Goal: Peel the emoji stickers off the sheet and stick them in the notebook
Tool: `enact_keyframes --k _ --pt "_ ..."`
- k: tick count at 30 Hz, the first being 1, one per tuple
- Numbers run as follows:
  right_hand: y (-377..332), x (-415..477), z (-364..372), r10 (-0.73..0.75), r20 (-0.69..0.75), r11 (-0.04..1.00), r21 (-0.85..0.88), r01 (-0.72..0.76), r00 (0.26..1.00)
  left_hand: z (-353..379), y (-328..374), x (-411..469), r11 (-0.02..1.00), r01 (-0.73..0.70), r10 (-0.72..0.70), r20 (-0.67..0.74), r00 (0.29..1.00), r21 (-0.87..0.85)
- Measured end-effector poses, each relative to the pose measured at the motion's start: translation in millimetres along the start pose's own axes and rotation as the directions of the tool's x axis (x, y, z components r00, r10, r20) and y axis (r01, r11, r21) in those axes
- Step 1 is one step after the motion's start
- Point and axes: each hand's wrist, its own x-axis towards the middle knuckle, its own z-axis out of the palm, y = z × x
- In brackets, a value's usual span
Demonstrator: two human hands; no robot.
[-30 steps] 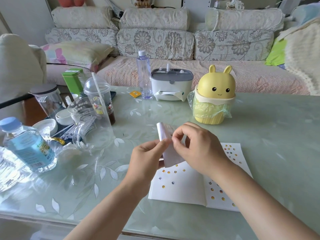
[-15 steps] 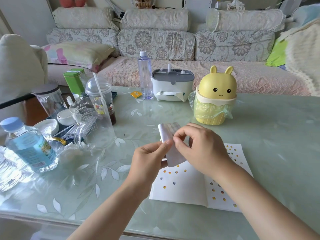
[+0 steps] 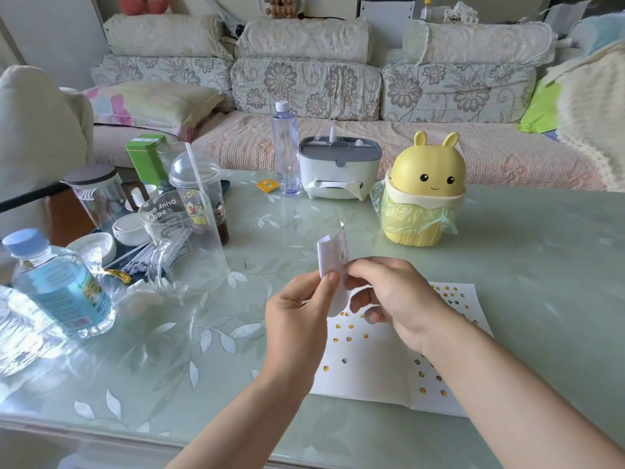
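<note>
landmark: the open notebook [image 3: 368, 370] lies flat on the pale green counter [image 3: 541, 265], and both white pages are dotted with small emoji stickers [image 3: 348, 339].
sticker sheet [image 3: 333, 255]: held upright in the air just above the notebook's far left corner, with its top edge curled over. a few tiny stickers show on its face.
left hand [image 3: 297, 319]: over the notebook's left edge. its grip is narrow, with thumb and fingers pinching the sheet's lower half.
right hand [image 3: 399, 299]: over the notebook's middle, with the forearm crossing the right page. its grip is narrow too, with thumb and forefinger nipped onto the sheet's right edge. whether a sticker is lifting there is too small to tell.
bunny bin [image 3: 424, 194]: yellow and lined with a bag, it stands on the counter beyond the notebook.
tissue box [image 3: 340, 170]: farther beyond the notebook, toward its left.
clear jug [image 3: 182, 242]: well apart from the notebook, on its left.
</note>
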Motion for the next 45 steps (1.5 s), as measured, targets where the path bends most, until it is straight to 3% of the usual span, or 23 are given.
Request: enact_keyframes --k 4,13,18,21,23,25,29,33,36,38,40,42,45 --pt "0 -1 3 0.042 0.027 0.999 0.018 -0.043 0.999 -5 1 1 0.999 0.032 -0.032 -0.005 0.999 -0.014" --pt "1 -2 7 -0.147 -0.071 0.980 -0.148 0.135 0.987 -13 4 2 0.999 0.019 -0.020 0.017 1.000 0.036" --pt "3 -3 9 -0.073 -0.030 0.996 -0.061 0.071 0.997 -15 6 3 0.999 0.025 -0.024 -0.015 1.000 0.035" --pt "6 -4 16 -0.112 -0.018 0.991 -0.081 0.110 0.994 -17 6 5 0.998 0.057 -0.056 -0.062 0.997 0.021" --pt "8 -4 22 -0.154 -0.033 0.982 -0.120 0.149 0.988 -18 6 6 0.997 0.037 -0.031 -0.074 0.997 0.068" --pt "7 -2 24 -0.139 -0.042 0.985 -0.106 0.134 0.989 -20 7 6 0.972 -0.057 0.073 -0.062 0.995 0.229" --pt "0 2 25 -0.075 0.038 0.994 -0.075 0.077 0.996 -28 12 13 0.764 -0.250 0.317 -0.009 0.948 0.594" --pt "-1 4 33 -0.105 0.072 0.993 -0.046 0.108 0.992 -41 2 30 0.385 -0.502 0.682 0.128 0.720 0.775" --pt "-6 6 38 -0.089 0.080 0.995 0.060 0.084 0.993 -45 0 40 0.272 -0.509 0.737 0.163 0.656 0.817" --pt "-11 8 37 -0.092 0.073 0.994 0.072 0.087 0.993 -50 3 45 0.325 -0.432 0.705 0.089 0.704 0.841" --pt "-5 19 28 -0.225 -0.069 0.950 -0.236 0.203 0.972 -53 7 47 0.527 -0.258 0.553 -0.096 0.828 0.809" --pt "8 34 17 -0.462 -0.156 0.722 -0.638 0.268 0.873 -57 10 50 0.747 -0.055 0.325 -0.291 0.900 0.663" --pt "32 55 10 -0.596 0.053 0.321 -0.899 0.298 0.801 -63 8 54 0.865 0.098 0.115 -0.384 0.916 0.493"
